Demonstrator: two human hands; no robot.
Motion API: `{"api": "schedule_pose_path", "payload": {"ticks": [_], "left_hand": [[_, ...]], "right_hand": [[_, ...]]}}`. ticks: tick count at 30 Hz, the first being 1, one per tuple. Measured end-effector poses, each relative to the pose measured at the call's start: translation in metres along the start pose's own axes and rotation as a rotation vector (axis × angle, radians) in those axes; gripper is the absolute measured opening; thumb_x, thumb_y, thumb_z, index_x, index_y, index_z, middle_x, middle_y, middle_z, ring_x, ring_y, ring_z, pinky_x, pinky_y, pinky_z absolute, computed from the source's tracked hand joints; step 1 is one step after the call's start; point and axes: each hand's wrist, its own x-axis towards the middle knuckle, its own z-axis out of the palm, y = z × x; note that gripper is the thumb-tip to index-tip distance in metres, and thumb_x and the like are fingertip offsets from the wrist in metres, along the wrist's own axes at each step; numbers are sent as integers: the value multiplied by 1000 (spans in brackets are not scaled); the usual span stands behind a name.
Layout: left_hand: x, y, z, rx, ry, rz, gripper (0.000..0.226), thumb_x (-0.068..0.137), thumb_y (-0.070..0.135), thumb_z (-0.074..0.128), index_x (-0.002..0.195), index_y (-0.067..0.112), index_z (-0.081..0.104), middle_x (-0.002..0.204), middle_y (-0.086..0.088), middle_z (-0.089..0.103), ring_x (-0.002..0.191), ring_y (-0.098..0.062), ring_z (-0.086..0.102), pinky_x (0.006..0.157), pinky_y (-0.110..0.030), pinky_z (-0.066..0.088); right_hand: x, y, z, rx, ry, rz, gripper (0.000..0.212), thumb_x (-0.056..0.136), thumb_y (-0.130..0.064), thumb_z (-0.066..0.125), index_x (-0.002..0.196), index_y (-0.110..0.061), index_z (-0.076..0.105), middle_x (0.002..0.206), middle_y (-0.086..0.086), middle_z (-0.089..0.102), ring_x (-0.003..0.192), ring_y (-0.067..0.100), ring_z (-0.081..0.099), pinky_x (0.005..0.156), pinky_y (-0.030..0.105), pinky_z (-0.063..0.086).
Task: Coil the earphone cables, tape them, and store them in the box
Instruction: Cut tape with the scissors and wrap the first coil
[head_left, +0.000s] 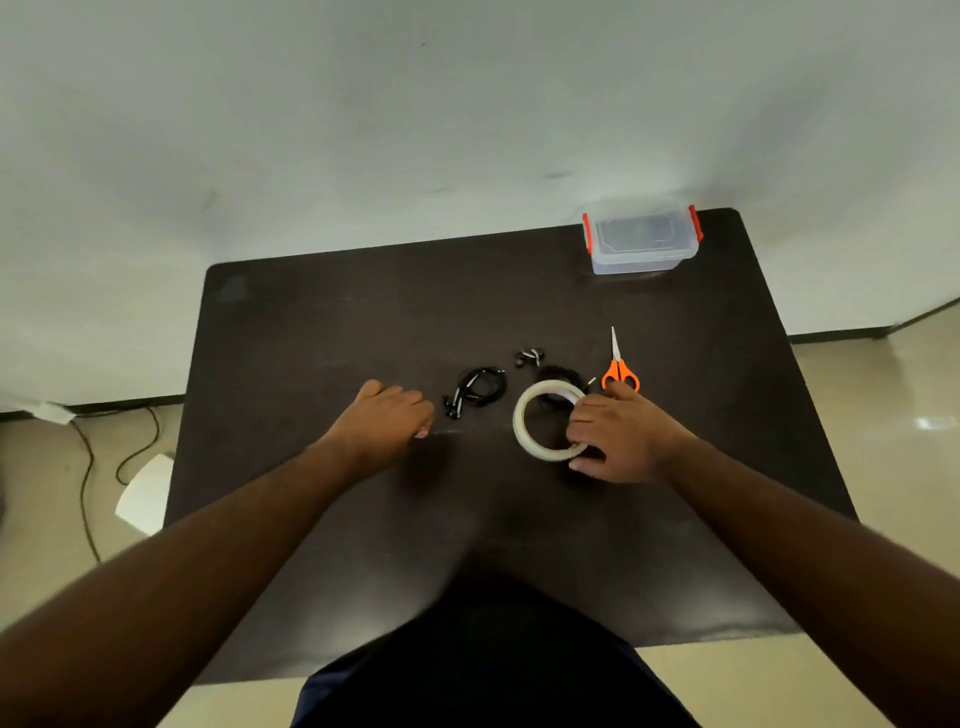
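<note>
Your right hand (618, 436) is gripping the white ring-shaped roll of tape (545, 423), fingers curled round its right rim. Your left hand (387, 413) is hovering loosely curled, holding nothing, beside the coiled black earphone cable (478, 389) (the lidded clear plastic box with orange clips (641, 236) is sitting far right).

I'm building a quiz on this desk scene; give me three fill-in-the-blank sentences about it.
1. The right hand grips the white ___ roll.
2. The orange-handled scissors lie on the dark ___.
3. The clear plastic box has ___ latches.

Missing words: tape; table; orange
</note>
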Motion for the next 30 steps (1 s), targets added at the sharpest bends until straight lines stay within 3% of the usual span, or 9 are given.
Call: {"api": "schedule_pose_path", "payload": {"ticks": [2, 6, 11, 15, 19, 21, 25, 28, 30], "left_hand": [[-13, 0, 7, -7, -3, -31, 18, 88, 14, 42, 94, 30, 47, 97, 8, 50, 97, -15, 50, 82, -32, 27], [-26, 7, 25, -45, 13, -83, 20, 88, 12, 42, 94, 30, 48, 99, 7, 51, 97, -15, 50, 83, -32, 28], [-32, 9, 45, -37, -1, -119, 21, 87, 11, 45, 93, 31, 46, 97, 8, 49, 96, -15, 52, 75, -30, 22], [-22, 15, 57, -21, 10, -132, 15, 91, 16, 45, 99, 27, 51, 106, 3, 53, 100, -18, 54, 81, -32, 29], [-12, 8, 69, -31, 40, -144, 14, 95, 24, 45, 106, 23, 54, 111, 1, 53, 103, -21, 54, 83, -33, 34], [-8, 6, 72, -98, 13, -142, 14, 95, 25, 45, 106, 21, 54, 111, -1, 53, 103, -21, 53, 84, -33, 37], [0, 4, 76, -202, -21, -133, 12, 95, 23, 46, 101, 17, 55, 107, -3, 54, 99, -22, 53, 80, -33, 39], [0, 2, 77, -334, -1, -156, 12, 94, 23, 49, 93, 13, 56, 100, -5, 57, 95, -25, 56, 76, -35, 43], [-1, 1, 76, -402, 41, -200, 12, 92, 25, 52, 88, 15, 58, 95, -5, 61, 90, -26, 58, 71, -33, 42]], "right_hand": [[-1, -7, 6, -56, -49, -14, 38, 83, -63, 43, 84, -29, 60, 90, -10, 62, 96, 11, 55, 82, 35, 36], [-5, -17, 20, -91, -120, -32, 30, 88, -56, 48, 92, -29, 60, 100, -7, 61, 106, 13, 53, 86, 36, 33], [-19, -10, 35, -140, -441, -23, 35, 90, -43, 53, 121, -26, 56, 140, -2, 47, 142, 16, 23, 108, 44, 22], [-19, -6, 39, -54, -469, -13, 43, 89, -52, 49, 124, -27, 55, 136, -4, 51, 144, 15, 17, 114, 46, 12], [-23, -1, 35, 158, -352, 102, 41, 91, -53, 47, 120, -28, 61, 131, -7, 58, 137, 9, 33, 112, 35, 19], [-22, -1, 30, 233, -199, 245, 38, 92, -52, 46, 114, -28, 65, 119, -9, 65, 120, 9, 51, 102, 32, 29], [-10, 8, 20, 506, 280, 845, 25, 92, -32, 52, 84, -15, 68, 80, 0, 64, 76, 20, 59, 71, 34, 45], [3, 20, 22, 603, 268, 1093, 25, 92, -25, 52, 72, -13, 62, 74, 5, 60, 68, 23, 57, 56, 31, 42], [11, 26, 25, 620, 225, 1176, 26, 91, -28, 53, 69, -14, 58, 75, 5, 59, 69, 23, 56, 53, 28, 35]]}}
